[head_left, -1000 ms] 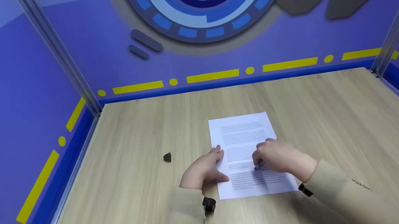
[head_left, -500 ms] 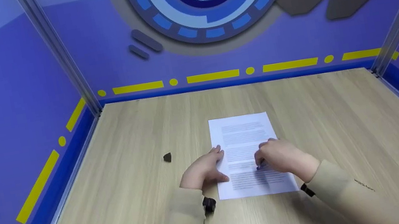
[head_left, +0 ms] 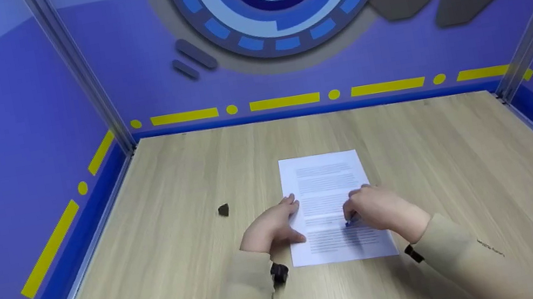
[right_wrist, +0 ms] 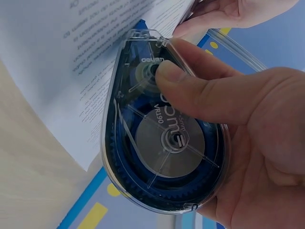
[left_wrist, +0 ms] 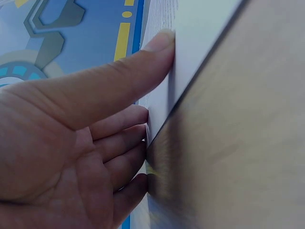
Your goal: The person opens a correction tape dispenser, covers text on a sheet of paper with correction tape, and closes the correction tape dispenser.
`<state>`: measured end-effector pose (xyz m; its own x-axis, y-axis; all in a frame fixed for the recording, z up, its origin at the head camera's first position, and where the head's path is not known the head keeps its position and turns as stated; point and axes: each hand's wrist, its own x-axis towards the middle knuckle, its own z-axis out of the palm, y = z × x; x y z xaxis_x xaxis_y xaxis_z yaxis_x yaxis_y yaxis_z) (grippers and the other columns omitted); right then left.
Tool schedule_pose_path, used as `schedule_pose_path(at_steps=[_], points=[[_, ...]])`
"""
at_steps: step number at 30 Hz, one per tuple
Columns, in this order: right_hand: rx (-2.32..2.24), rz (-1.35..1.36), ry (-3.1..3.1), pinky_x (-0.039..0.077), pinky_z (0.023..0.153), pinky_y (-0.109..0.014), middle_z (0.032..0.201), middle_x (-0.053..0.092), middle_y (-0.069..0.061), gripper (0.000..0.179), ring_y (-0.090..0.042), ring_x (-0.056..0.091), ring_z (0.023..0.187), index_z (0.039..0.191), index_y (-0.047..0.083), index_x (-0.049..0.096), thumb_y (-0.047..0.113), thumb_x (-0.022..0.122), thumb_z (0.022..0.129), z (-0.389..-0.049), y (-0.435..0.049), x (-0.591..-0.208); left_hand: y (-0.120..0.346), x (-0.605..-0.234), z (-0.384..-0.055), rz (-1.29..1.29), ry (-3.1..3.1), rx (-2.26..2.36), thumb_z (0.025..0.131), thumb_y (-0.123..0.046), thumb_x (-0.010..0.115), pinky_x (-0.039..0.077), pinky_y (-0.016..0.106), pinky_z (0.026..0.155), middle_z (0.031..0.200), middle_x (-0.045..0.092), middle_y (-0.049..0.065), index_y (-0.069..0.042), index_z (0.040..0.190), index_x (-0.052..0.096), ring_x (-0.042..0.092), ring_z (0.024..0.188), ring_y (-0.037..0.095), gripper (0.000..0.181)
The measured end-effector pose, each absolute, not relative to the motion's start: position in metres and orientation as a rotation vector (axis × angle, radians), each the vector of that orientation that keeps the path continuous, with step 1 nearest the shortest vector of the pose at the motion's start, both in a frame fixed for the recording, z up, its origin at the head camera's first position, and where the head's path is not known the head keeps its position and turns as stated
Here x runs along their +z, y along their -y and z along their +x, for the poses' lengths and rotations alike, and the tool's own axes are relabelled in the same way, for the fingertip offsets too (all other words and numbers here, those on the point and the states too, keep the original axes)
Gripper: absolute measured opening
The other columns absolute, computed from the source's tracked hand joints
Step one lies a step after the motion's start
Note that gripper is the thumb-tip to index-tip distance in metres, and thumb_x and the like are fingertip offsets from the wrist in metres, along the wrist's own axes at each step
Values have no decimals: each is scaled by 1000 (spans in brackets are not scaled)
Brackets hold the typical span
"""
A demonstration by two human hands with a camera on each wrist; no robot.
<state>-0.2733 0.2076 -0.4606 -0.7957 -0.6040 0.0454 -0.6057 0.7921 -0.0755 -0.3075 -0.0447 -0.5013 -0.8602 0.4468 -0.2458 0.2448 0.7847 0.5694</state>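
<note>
A printed sheet of paper (head_left: 325, 172) lies on the table. My left hand (head_left: 274, 226) rests at its left edge, thumb and fingertips touching the sheet and table; in the left wrist view that hand (left_wrist: 90, 129) has its fingers spread and relaxed. My right hand (head_left: 378, 207) is over the lower right part of the sheet. The right wrist view shows it gripping a correction tape dispenser (right_wrist: 162, 167), clear-cased with blue and grey reels inside, thumb across its face. The dispenser's blue tip (right_wrist: 142, 24) is right at the printed lines.
A small dark wedge-shaped piece (head_left: 223, 210) lies on the wooden table (head_left: 200, 271), left of the paper. Blue-purple panels (head_left: 234, 89) with yellow markings stand behind and at the sides, joined by metal corner posts.
My right hand has slid slightly to the right across the paper with the correction tape dispenser. The left hand and the sheet have stayed in place.
</note>
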Motion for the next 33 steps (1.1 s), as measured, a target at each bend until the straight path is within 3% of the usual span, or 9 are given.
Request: schedule_pose_path(at_steps=[21, 33], points=[[136, 962, 3013, 56, 77, -45, 86, 74, -4, 15, -24, 67, 80, 88, 10, 81, -1, 71, 90, -274, -214, -461, 44, -500, -306, 523, -2599, 762, 80, -16, 88, 22, 39, 132, 171, 24, 11, -2, 157, 38, 21, 160, 26, 93], [122, 988, 2919, 56, 68, -44, 85, 74, -6, 15, -30, 66, 77, 84, 11, 81, -2, 73, 87, -271, -220, -462, 44, -500, -307, 520, -2607, 741, 80, -17, 88, 22, 38, 131, 172, 24, 9, -3, 158, 38, 21, 161, 24, 94]])
